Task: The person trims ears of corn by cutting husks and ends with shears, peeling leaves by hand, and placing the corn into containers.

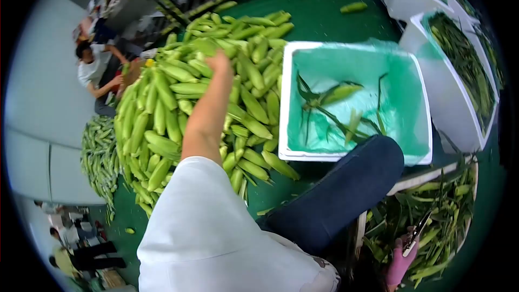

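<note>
There's the corn ear [205, 47], upper centre-left of the frame, at your left hand [219, 63]; whether it's gripped, I can't tell. Careless tugging could slide the heap [162, 89]! Lower right, your gloved right hand [403, 258] clutches a metal tool [417, 232]; swinging it across might jab your knee [378, 157].

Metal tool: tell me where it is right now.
The metal tool is at the lower right of the head view, held in the pink-gloved right hand over the bin of leafy husks, below the green-lined white box.
</note>
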A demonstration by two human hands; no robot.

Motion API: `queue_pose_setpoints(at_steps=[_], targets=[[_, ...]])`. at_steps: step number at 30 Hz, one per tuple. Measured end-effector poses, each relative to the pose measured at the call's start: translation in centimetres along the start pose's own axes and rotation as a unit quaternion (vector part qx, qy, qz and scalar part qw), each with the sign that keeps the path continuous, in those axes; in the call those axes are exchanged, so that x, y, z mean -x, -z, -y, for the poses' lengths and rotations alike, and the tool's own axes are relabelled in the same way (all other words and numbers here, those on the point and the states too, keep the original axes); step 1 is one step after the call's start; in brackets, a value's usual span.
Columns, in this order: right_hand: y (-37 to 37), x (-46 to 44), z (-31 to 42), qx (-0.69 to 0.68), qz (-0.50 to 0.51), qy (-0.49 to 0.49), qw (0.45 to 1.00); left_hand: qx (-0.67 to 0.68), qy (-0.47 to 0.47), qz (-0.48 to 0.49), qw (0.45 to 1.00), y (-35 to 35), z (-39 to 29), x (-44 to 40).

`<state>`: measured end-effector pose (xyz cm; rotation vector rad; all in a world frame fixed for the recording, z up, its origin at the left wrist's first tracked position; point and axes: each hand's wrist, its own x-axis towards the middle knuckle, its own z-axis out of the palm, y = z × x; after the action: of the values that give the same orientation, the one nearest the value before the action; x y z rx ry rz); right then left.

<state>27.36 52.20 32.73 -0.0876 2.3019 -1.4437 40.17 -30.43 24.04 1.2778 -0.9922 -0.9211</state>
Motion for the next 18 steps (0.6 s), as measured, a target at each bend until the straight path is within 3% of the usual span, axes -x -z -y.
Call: queue_pose_setpoints(at_steps=[1, 2, 3, 5, 6, 8, 9, 10, 11, 14, 17, 18], targets=[[0.1, 0.5, -1.4, -0.043, -0.014, -0.027, 0.999, 0.010, -0.092, -0.094, 0.991, -0.9, 1.4, -1.8], [-1.9, 1.7, -0.4, -0.134, -0.104, -0.084, 0.982, -0.028, -0.138, -0.061, 0.988, -1.7, -1.8, 2.0], [-1.9, 2.4, -0.8, -0.172, -0.078, -0.090, 0.978, 0.045, -0.206, 0.023, 0.977, -4.0, -2.3, 5.9], [-1.3, 4.5, -3.3, -0.331, -0.039, -0.113, 0.936, -0.041, -0.290, 0.214, 0.932, -8.8, 0.4, 13.9], [-0.6, 5.2, -4.0, -0.337, -0.026, -0.137, 0.931, -0.125, -0.178, 0.381, 0.899, -10.6, 2.6, 17.9], [0.6, 6.1, -5.0, -0.354, -0.005, -0.180, 0.918, -0.254, -0.231, 0.551, 0.760, -15.0, 12.2, 24.1], [0.5, 6.7, -4.8, -0.336, -0.050, -0.193, 0.920, -0.345, -0.178, 0.594, 0.705, -16.0, 15.5, 27.2], [0.1, 7.2, -4.0, -0.316, -0.095, -0.207, 0.921, -0.425, -0.164, 0.610, 0.648, -17.2, 22.6, 28.3], [-0.2, 7.6, -3.1, -0.295, -0.141, -0.220, 0.919, -0.543, -0.085, 0.550, 0.629, -15.8, 21.2, 30.8], [-0.4, 9.0, -2.2, -0.312, -0.144, -0.200, 0.918, -0.569, -0.121, 0.428, 0.691, -13.4, 23.8, 33.6], [0.9, 11.2, -3.7, -0.339, -0.153, -0.240, 0.897, -0.562, -0.038, 0.441, 0.699, -13.2, 22.0, 33.5], [0.8, 11.4, -3.9, -0.356, -0.149, -0.235, 0.892, -0.497, 0.007, 0.528, 0.688, -13.3, 25.5, 31.9]])
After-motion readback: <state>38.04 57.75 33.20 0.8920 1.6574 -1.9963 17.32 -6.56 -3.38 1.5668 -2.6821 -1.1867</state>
